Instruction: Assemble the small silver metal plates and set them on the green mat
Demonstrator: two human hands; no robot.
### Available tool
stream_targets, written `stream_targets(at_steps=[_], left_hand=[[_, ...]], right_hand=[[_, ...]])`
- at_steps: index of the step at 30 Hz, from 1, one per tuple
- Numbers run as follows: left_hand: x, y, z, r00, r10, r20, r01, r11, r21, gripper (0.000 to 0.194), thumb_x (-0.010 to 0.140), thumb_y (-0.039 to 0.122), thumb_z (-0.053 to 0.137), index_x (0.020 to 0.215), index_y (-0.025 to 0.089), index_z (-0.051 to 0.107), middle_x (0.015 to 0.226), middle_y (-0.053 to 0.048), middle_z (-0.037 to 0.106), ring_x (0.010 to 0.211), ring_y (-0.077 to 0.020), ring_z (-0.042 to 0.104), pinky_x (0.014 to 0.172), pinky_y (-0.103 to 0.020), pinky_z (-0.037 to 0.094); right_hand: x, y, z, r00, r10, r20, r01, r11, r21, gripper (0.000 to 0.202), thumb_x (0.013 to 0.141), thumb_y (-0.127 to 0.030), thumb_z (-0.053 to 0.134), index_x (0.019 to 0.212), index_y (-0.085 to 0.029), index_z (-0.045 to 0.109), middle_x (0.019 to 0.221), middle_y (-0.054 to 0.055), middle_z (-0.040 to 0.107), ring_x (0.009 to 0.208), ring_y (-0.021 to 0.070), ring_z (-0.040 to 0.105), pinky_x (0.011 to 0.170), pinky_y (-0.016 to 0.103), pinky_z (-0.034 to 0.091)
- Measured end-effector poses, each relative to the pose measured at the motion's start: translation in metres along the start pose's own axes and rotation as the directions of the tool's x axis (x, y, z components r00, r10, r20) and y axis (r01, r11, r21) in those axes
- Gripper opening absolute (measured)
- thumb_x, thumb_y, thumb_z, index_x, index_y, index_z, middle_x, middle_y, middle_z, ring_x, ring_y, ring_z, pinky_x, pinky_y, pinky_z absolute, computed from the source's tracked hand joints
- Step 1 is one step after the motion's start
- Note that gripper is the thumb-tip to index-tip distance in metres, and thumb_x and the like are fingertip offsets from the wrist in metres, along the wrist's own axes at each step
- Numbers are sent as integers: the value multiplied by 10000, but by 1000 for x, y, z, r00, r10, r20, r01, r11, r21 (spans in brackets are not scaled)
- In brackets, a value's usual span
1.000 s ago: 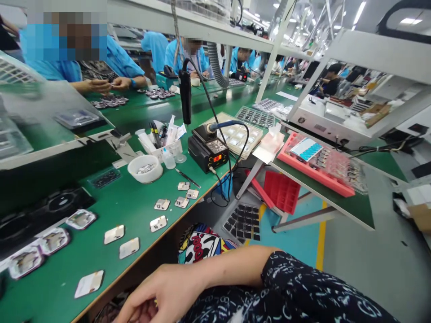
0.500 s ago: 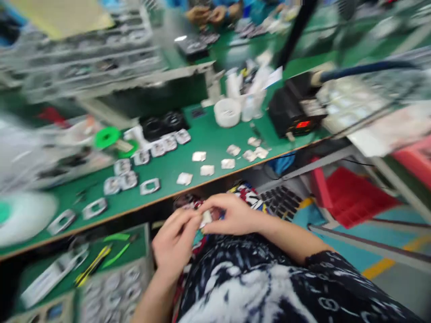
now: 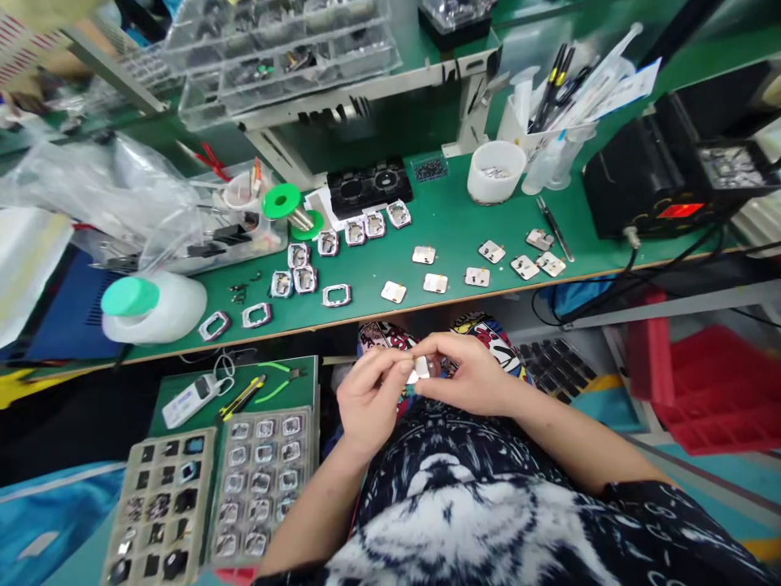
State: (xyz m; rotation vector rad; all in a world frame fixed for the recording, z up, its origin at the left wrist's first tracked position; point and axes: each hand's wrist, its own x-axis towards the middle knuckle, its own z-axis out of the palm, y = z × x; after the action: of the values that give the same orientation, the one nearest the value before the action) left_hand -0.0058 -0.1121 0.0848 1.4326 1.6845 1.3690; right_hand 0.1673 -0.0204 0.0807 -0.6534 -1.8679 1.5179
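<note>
A small pale rectangular plate (image 3: 421,369) is held over my lap, below the bench edge. My left hand (image 3: 373,399) pinches its left side between thumb and fingertips. My right hand (image 3: 467,376) has its thumb and curled fingers closed around the right side, and the fingers hide part of it. Similar white plates, such as one plate (image 3: 435,283), lie on the green bench just beyond my hands. To their left are several small watch-like frames with openings, among them an empty frame (image 3: 337,295).
Tweezers (image 3: 555,229) lie near a black box with a red display (image 3: 665,199). A white cup (image 3: 495,172), solder spool (image 3: 293,213) and capped bottle (image 3: 155,308) stand on the bench. Lower left are compartment trays (image 3: 211,488), a utility knife (image 3: 242,397) and green-handled cutters (image 3: 277,382).
My view has swung so that the bench and hands sit further right, and the picture is sharper. Both hands remain together on the pale plate.
</note>
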Motion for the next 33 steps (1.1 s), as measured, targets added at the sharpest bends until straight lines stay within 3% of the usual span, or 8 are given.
stream_targets(at_steps=[9,16,28,33], left_hand=[[-5,1,13,994,-36,-107,39,999,27,128,1018,316,674,979,252,778,810,-13,642,752,-176,565,702,-329,459],[-6,1,15,992,-53,-113,59,997,50,143,1029,318,656,968,252,767,809,-11,634,750,-178,558,706,-336,445],[-5,1,27,979,32,-203,-18,998,68,131,1027,228,655,946,229,757,793,12,620,742,-146,539,710,-294,430],[-5,0,29,978,-3,-206,16,998,60,138,1027,257,650,957,216,762,784,6,606,746,-153,542,715,-290,436]], right_hand=[[-3,4,4,999,-20,-39,20,1000,14,271,864,-218,797,1124,-184,729,894,1,703,724,118,602,673,250,504],[-4,6,6,998,-12,-61,13,1000,9,257,865,-235,793,1106,-179,723,889,3,709,707,116,605,665,255,506],[-7,9,13,992,4,-125,-4,1000,2,235,865,-200,781,1094,-181,730,889,-2,711,713,113,602,666,250,510],[-7,8,14,990,-2,-144,0,1000,-7,242,880,-193,774,1119,-197,735,907,3,717,736,121,610,689,265,513]])
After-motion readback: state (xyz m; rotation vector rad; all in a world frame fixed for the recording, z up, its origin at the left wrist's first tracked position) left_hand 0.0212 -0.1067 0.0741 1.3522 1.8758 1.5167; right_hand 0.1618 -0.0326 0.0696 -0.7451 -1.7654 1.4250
